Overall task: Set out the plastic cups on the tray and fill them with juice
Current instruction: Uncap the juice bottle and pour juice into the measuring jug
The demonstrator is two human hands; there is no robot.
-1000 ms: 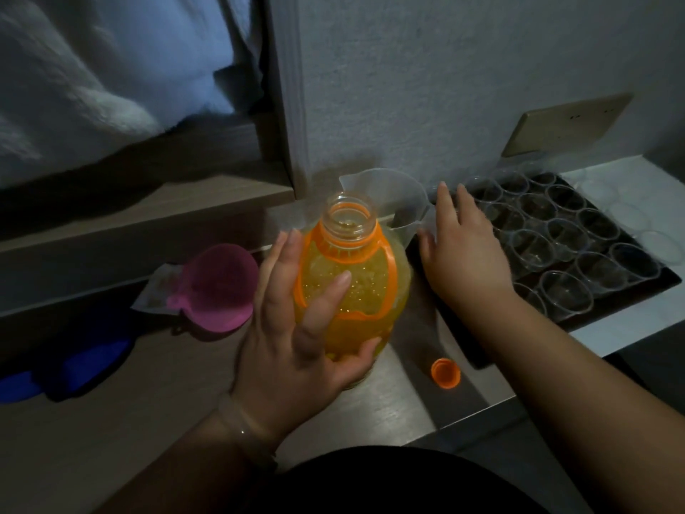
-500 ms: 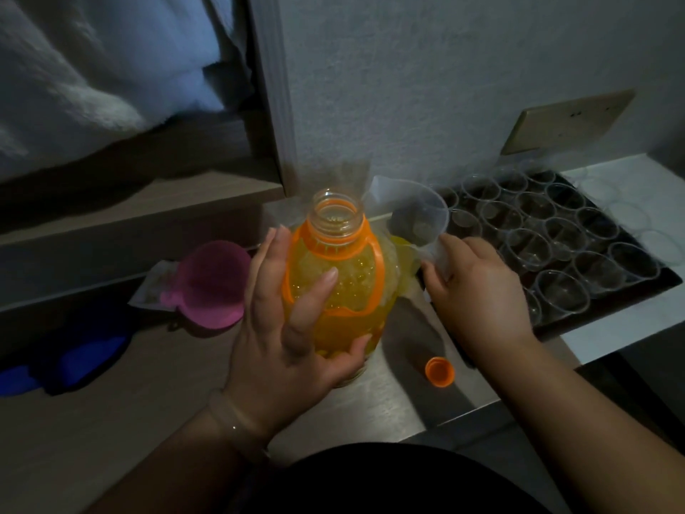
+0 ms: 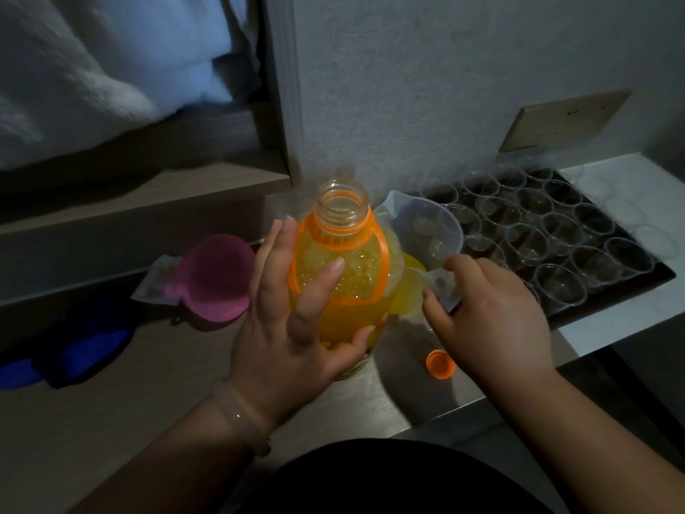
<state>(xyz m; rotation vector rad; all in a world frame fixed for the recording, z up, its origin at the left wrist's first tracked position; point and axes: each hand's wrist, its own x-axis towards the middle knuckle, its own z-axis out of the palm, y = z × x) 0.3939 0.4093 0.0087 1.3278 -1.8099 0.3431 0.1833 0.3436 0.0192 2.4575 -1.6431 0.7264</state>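
An open bottle of orange juice [image 3: 344,276] with an orange carry strap stands upright on the counter. My left hand [image 3: 296,317] wraps round its body. Right of it, my right hand [image 3: 489,317] pinches the handle of a clear plastic jug [image 3: 430,224], which leans against the bottle. Several empty clear plastic cups [image 3: 559,287] stand in rows on a dark tray [image 3: 663,276] at the right. The bottle's orange cap [image 3: 440,363] lies on the counter in front of my right hand.
A pink funnel-like scoop [image 3: 218,272] lies left of the bottle on a paper packet. A blue cloth [image 3: 70,354] sits at the far left. The wall stands close behind the bottle and tray. The counter edge runs near my body.
My right hand left the tray's edge, moved to the jug handle and took hold of it. The jug shifted forward beside the bottle. My left hand stayed on the bottle.
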